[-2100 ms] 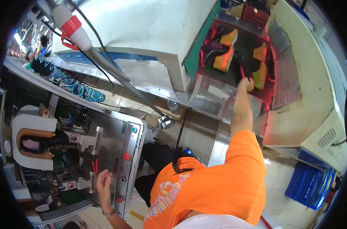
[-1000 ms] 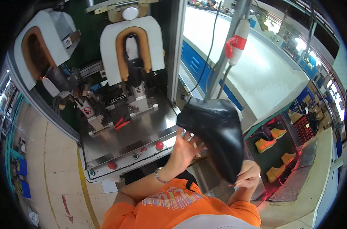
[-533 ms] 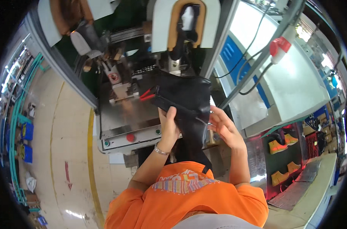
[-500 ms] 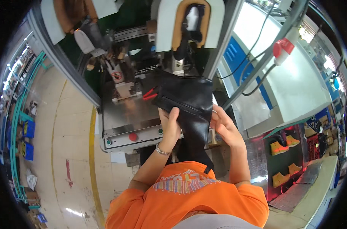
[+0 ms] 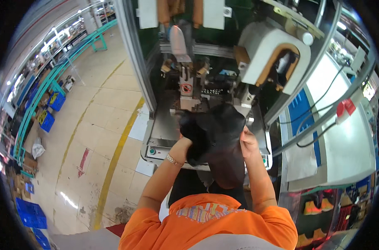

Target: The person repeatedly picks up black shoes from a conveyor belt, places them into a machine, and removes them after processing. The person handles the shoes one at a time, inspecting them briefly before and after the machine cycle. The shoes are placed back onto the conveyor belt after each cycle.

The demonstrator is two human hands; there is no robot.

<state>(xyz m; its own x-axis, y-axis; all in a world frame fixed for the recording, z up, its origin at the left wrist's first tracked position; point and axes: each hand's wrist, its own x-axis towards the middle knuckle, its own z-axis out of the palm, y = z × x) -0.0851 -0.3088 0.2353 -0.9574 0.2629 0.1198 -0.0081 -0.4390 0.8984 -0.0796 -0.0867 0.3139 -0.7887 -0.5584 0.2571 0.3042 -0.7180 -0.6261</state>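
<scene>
A black boot upper (image 5: 216,139) of smooth leather-like material hangs in front of my body, its wide part up and a longer part trailing down toward my lap. My left hand (image 5: 182,148) grips its left edge, with the fingers mostly hidden behind dark folds. At its right edge my right hand (image 5: 249,143) is closed, thumb and fingers pinching the material. Just beyond the upper stands a machine with a metal bed (image 5: 163,127). On it are a left post with a warning sign (image 5: 186,88) and a right white housing with a brown-lined arch (image 5: 295,62).
A green button (image 5: 152,151) sits on the machine's front panel. Metal frame posts (image 5: 133,54) flank the machine. To the right are a white cabinet (image 5: 343,137) and a lit rack with yellow-orange shoes (image 5: 312,207). Blue bins (image 5: 58,101) stand far left, past a yellow floor line (image 5: 118,162).
My view has swung to the right-hand side's opposite, showing more floor at left. The boot upper has been turned in my hands; its red strip and zip line no longer show.
</scene>
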